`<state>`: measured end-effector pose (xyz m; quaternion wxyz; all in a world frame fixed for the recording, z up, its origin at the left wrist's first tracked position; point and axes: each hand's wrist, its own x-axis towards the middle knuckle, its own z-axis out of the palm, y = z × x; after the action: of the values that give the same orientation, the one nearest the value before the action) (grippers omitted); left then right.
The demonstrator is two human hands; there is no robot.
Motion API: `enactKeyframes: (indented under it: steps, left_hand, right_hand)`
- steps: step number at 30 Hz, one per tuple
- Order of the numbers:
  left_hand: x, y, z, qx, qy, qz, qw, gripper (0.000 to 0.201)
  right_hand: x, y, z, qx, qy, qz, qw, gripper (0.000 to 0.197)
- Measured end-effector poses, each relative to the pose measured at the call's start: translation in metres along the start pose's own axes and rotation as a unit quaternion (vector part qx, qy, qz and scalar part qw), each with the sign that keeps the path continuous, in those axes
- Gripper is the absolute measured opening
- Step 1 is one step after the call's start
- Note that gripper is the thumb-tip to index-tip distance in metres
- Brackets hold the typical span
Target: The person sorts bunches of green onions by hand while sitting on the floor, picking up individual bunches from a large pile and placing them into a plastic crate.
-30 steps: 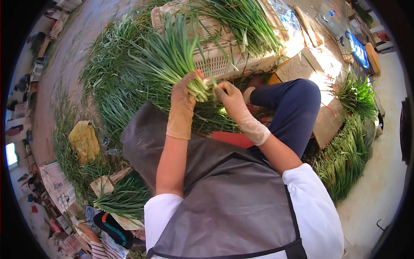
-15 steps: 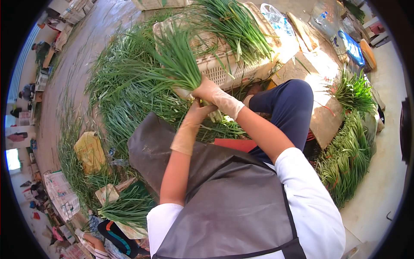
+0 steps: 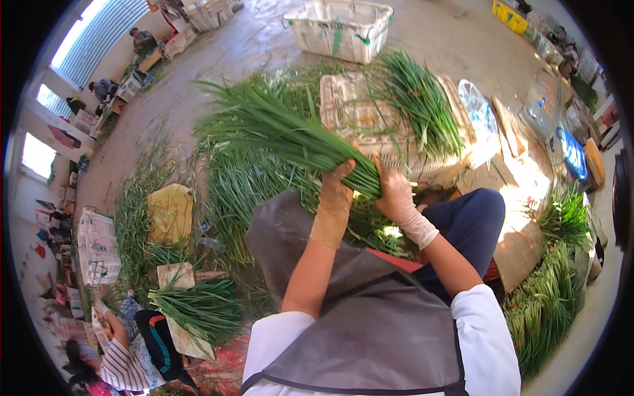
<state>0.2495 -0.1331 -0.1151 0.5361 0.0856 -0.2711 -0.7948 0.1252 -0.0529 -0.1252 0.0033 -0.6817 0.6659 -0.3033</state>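
Observation:
A thick bunch of long green chives (image 3: 284,135) lies tilted across both my hands, its leaf tips fanning to the upper left and its stalk ends at the right. My left hand (image 3: 337,183), in a thin translucent glove, is closed round the underside of the stalks. Gloved likewise, my right hand (image 3: 396,197) grips them nearer the cut ends. Some of the fingers are hidden behind the bunch. Below and beyond it, a large heap of loose chives (image 3: 241,188) spreads over the floor. Another chive bunch (image 3: 422,105) rests on an upturned plastic crate (image 3: 347,99) just beyond my hands.
Tied chives (image 3: 545,303) are piled at the right beside a cardboard sheet (image 3: 512,244). A white crate (image 3: 340,30) stands at the far side. Left are a yellow sack (image 3: 170,212) and a chive bunch (image 3: 198,307). A person in stripes (image 3: 125,363) sits at lower left.
The bunch has swung from steeply upright to a flatter tilt toward the left. My hands, formerly close together, are now side by side along the stalks. The whole view has shifted.

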Motion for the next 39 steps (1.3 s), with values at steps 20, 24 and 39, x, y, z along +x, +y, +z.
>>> enactKeyframes:
  steps: [20,24,39]
  left_hand:
    - [0.076,0.020,-0.077,0.105,0.123,-0.205,0.965,0.030]
    - [0.053,-0.010,-0.096,0.134,0.095,-0.288,0.943,0.031]
    - [0.054,-0.085,-0.062,0.261,0.114,-0.344,0.895,0.039]
  right_hand:
    - [-0.061,0.225,-0.346,-0.411,0.322,0.353,0.776,0.024]
    - [-0.166,0.272,-0.217,-0.208,0.301,0.465,0.806,0.037]
    - [-0.191,0.341,-0.097,-0.300,0.281,0.588,0.697,0.032]
